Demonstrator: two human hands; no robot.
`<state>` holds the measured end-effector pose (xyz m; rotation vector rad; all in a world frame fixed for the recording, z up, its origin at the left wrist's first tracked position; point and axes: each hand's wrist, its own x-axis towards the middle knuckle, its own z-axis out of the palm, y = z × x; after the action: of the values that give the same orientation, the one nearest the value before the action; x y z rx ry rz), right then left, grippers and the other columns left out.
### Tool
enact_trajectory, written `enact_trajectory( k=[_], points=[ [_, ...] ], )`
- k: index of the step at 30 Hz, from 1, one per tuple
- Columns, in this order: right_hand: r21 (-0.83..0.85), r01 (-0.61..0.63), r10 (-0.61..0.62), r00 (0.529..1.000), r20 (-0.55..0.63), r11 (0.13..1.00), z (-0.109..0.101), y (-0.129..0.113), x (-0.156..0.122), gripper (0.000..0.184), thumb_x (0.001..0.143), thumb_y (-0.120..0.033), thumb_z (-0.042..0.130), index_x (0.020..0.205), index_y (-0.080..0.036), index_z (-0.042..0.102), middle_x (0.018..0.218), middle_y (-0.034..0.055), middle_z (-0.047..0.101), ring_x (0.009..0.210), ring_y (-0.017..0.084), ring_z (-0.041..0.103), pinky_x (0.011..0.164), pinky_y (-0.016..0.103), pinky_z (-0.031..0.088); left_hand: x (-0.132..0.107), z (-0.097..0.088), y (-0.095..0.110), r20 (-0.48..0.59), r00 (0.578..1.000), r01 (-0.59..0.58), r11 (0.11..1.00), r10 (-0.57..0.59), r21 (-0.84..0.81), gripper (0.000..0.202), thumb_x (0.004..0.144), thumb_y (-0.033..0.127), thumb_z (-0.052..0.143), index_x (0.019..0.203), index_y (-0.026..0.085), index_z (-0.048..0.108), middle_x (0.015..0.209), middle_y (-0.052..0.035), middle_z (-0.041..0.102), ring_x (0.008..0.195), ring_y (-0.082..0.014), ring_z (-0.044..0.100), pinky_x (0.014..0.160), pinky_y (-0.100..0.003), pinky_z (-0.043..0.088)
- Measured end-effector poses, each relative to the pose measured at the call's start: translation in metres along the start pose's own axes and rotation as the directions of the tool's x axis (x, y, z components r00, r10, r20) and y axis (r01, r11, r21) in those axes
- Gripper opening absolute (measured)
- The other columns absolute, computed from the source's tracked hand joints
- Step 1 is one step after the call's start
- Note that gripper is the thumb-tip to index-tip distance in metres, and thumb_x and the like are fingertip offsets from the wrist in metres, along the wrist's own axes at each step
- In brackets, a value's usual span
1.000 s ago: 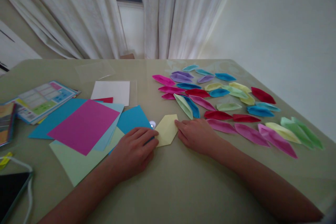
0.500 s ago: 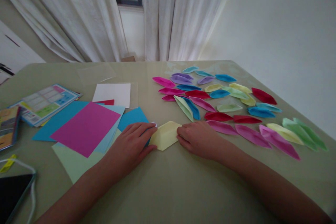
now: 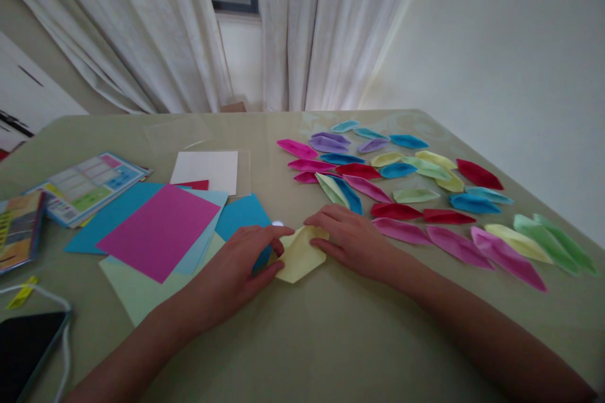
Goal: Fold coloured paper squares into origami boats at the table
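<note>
A pale yellow folded paper lies on the table between my two hands, with a crease across its middle. My left hand is at its left edge, thumb and fingers curled in on the paper. From the right side my right hand grips the upper edge, its thumb lower on the face and its fingers along the top. Beside my left hand is a blue paper sheet, partly hidden by the hand. A small white round thing shows just beyond my left fingertips.
Many folded paper boats in several colours, such as a pink one and a red one, spread over the right side. A magenta sheet tops a stack at left. Booklets, a white square and a phone with a cable lie there too.
My right hand has shifted left and up over the yellow paper's upper edge. My left fingers have lifted and curled more. The yellow paper has turned slightly and its near edge sits lower.
</note>
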<state>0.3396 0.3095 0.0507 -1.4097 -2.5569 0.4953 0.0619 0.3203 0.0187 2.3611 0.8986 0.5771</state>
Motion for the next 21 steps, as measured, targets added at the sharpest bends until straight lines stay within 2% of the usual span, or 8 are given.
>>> enact_trajectory(
  k=[2,5,7,9,11,13,16,21],
  points=[
    [0.108,0.029,-0.024,0.999,-0.045,0.994,-0.001,0.002,0.0,0.03,0.105,-0.028,0.069,0.133,-0.02,0.064,0.125,0.0091,0.07,0.119,0.024,0.064,0.1,0.037,0.05,0.0,-0.009,0.007,-0.01,0.999,0.047,0.995,-0.048,-0.088,0.038,0.107,0.028,0.057,0.144,0.034,0.051,0.113,0.0018,0.073,0.109,-0.0197,0.072,0.1,-0.035,0.055],
    [0.271,0.062,-0.051,0.998,-0.048,0.96,-0.005,0.004,-0.001,0.013,0.106,-0.028,0.068,0.114,-0.019,0.071,0.111,0.0064,0.07,0.103,0.021,0.066,0.087,0.031,0.05,-0.001,-0.024,0.016,0.014,0.99,0.138,0.979,-0.138,-0.149,0.038,0.107,0.038,0.061,0.144,0.037,0.052,0.117,0.0024,0.073,0.109,-0.018,0.073,0.102,-0.033,0.055],
    [0.367,0.041,-0.025,0.999,-0.047,0.929,-0.008,0.004,0.0,0.013,0.107,-0.029,0.065,0.102,-0.018,0.072,0.1,0.0036,0.068,0.089,0.017,0.063,0.077,0.027,0.047,-0.002,-0.031,0.016,0.006,0.992,0.125,0.979,-0.126,-0.158,0.05,0.102,0.044,0.07,0.147,0.038,0.05,0.127,0.0009,0.072,0.117,-0.0197,0.071,0.105,-0.034,0.055],
    [0.456,0.002,0.02,0.999,-0.043,0.89,-0.011,0.004,0.0,0.016,0.107,-0.031,0.066,0.098,-0.018,0.071,0.09,0.0007,0.066,0.079,0.015,0.059,0.069,0.026,0.043,-0.003,-0.036,0.013,-0.022,0.997,0.074,0.985,-0.078,-0.156,0.06,0.097,0.045,0.077,0.149,0.039,0.048,0.141,-0.0011,0.068,0.128,-0.0221,0.068,0.109,-0.035,0.055],
    [0.527,-0.024,0.044,0.999,-0.026,0.849,-0.014,0.006,0.001,0.021,0.106,-0.035,0.067,0.094,-0.018,0.07,0.082,-0.0015,0.062,0.073,0.014,0.055,0.065,0.025,0.04,-0.003,-0.039,0.007,-0.05,0.997,0.045,0.986,-0.054,-0.161,0.061,0.096,0.043,0.078,0.15,0.041,0.049,0.148,-0.0013,0.066,0.134,-0.0225,0.065,0.11,-0.034,0.055],
    [0.575,-0.031,0.044,0.999,-0.008,0.817,-0.016,0.007,0.001,0.024,0.105,-0.038,0.068,0.092,-0.017,0.07,0.079,-0.0023,0.059,0.072,0.013,0.054,0.064,0.025,0.039,-0.003,-0.04,0.003,-0.09,0.994,0.037,0.981,-0.055,-0.19,0.054,0.099,0.038,0.075,0.148,0.041,0.053,0.142,-0.0002,0.07,0.129,-0.0204,0.068,0.107,-0.032,0.057],
    [0.641,-0.027,0.032,0.999,0.004,0.767,-0.017,0.009,0.002,0.028,0.103,-0.041,0.07,0.089,-0.017,0.071,0.077,-0.0027,0.058,0.071,0.013,0.052,0.063,0.024,0.039,-0.001,-0.041,0.003,-0.171,0.983,0.018,0.963,-0.066,-0.27,0.037,0.101,0.031,0.073,0.136,0.038,0.064,0.123,0.0014,0.078,0.114,-0.0166,0.074,0.098,-0.026,0.059],
    [0.741,-0.008,0.031,0.999,-0.017,0.671,-0.016,0.012,0.002,0.032,0.1,-0.044,0.074,0.086,-0.016,0.072,0.075,-0.0025,0.059,0.068,0.012,0.052,0.06,0.022,0.038,0.001,-0.04,0.005,-0.258,0.962,-0.018,0.927,-0.086,-0.375,0.022,0.095,0.024,0.08,0.113,0.032,0.073,0.104,0.003,0.079,0.098,-0.0137,0.075,0.088,-0.022,0.058]
  ],
)
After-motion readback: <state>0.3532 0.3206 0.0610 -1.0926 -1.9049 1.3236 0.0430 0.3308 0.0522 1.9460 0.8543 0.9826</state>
